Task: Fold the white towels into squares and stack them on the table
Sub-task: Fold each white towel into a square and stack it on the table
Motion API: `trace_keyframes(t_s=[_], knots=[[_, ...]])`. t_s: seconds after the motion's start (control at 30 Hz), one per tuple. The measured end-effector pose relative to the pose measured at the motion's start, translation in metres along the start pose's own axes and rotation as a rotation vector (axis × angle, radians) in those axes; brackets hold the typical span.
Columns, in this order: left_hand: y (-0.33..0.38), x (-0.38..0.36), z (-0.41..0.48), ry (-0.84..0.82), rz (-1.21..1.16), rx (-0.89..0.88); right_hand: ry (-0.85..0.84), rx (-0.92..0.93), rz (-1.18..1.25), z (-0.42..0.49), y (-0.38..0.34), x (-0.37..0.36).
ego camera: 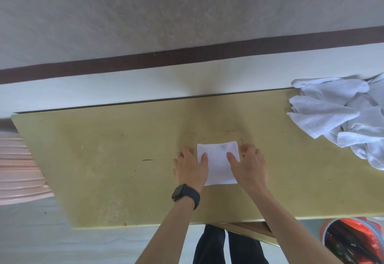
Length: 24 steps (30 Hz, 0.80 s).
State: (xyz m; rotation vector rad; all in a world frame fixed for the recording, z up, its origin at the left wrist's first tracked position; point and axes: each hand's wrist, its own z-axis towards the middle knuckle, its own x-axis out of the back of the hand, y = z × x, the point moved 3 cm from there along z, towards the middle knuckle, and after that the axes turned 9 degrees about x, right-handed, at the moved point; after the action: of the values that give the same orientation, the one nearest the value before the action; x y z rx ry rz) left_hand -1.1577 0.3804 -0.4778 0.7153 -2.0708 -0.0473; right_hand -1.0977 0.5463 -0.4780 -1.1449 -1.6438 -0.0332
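Head view looks down on both forearms reaching forward over the near edge of a yellowish surface [104, 159] marked with scratches and stains. The left hand [191, 167] lies low over the left edge of a folded white towel [218, 159], its thumb pressed on the cloth and its fingers stretched onto the surface just beside that edge, relaxed and apart. It wears a ring [179, 156], and a dark watch [185, 195] sits on the wrist. The right hand [248, 166] mirrors it on the other side, with its thumb on top of the towel and its fingers bent, tips down at the right edge; I cannot tell whether they pinch the cloth or only touch it. A loose pile of unfolded white towels [336, 114] is heaped at the far right end of the surface, well apart from the hands, with corners spilling toward the middle. A pink ribbed plastic object [18, 166] stands off the left end. A red and orange object [353, 241] sits below the near right edge, and dark trousers [212, 247] show between the arms. The folded towel lies flat near the middle of the surface as a neat, nearly square shape, plain white with a soft terry texture, and both hands partly cover its near corners.
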Motion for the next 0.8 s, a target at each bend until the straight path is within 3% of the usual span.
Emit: trace_keyframes(t_s=[0.17,0.3,0.43,0.57,0.8], knots=[[0.009,-0.006,0.006,-0.077,0.003,0.172,-0.085,-0.135,0.091,0.012,-0.012,-0.004],[0.011,-0.003,0.005,-0.113,-0.022,0.164,-0.137,-0.182,0.201,0.014,-0.012,-0.001],[0.006,-0.001,-0.001,-0.142,-0.199,0.053,-0.173,-0.134,0.341,0.010,-0.009,0.002],[-0.003,0.008,-0.007,-0.252,-0.464,0.107,-0.174,-0.074,0.457,0.003,-0.004,0.009],[0.006,0.067,-0.034,-0.339,-0.558,-0.079,-0.055,0.154,0.561,-0.023,-0.025,0.065]])
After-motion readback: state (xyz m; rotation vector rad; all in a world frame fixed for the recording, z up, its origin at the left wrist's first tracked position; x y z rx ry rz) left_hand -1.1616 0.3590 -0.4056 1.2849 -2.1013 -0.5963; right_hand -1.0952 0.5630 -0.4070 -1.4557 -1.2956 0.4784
